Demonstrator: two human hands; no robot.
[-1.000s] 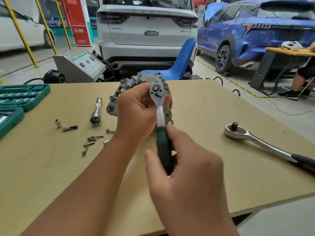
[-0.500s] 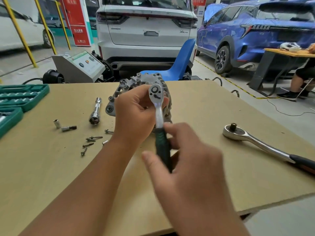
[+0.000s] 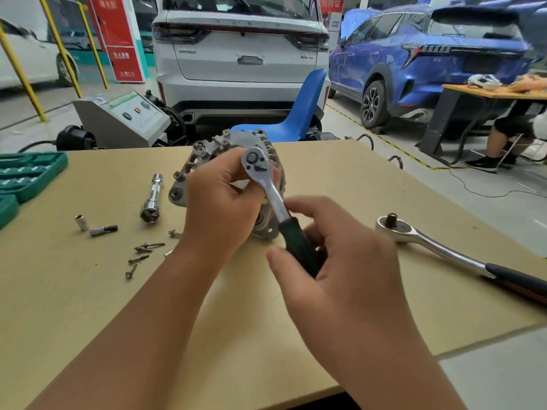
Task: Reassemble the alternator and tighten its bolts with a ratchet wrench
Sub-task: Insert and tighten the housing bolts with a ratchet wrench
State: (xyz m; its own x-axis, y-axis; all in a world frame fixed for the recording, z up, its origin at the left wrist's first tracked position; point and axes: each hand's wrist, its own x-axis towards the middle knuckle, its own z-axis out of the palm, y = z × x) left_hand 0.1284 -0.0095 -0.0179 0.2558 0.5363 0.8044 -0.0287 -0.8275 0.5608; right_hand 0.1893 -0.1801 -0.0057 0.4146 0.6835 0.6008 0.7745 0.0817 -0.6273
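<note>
A: Plywood bench (image 3: 88, 315) in a car workshop, seen from above the hands. What is nearest?

B: Nearest is the right hand (image 3: 349, 261), fingers and thumb curled round the dark grip of a small ratchet wrench (image 3: 270, 192). Its chrome head is up against the alternator (image 3: 233, 140), which stands on its edge near the middle of the bench.

A: And the other hand?

B: Just beyond, the left hand (image 3: 222, 208) covers the alternator's near face. Its fingers are bent toward the ratchet head and seem to steady it, though I cannot tell whether they truly pinch it or only rest against it and the housing.

A: So how far along is the job?

B: My reading: the housing looks to be back in 1 piece, and tightening is under way. It is not finished. Several loose screws (image 3: 142, 253) lie on the bench to the left of the forearm, at least 4, so some fasteners are likely still out.

A: Anything else set aside?

B: Left of the alternator lie a chrome extension socket (image 3: 152, 199), a small socket (image 3: 80, 221) and a bit adapter (image 3: 103, 229). A larger ratchet (image 3: 444, 250) lies well apart on the right. At the far left edge sits a green tool case (image 3: 26, 176).

A: Behind the bench?

B: A blue chair (image 3: 299, 113), a grey test unit (image 3: 124, 119), then a white car (image 3: 239, 54) and a blue car (image 3: 429, 63).
</note>
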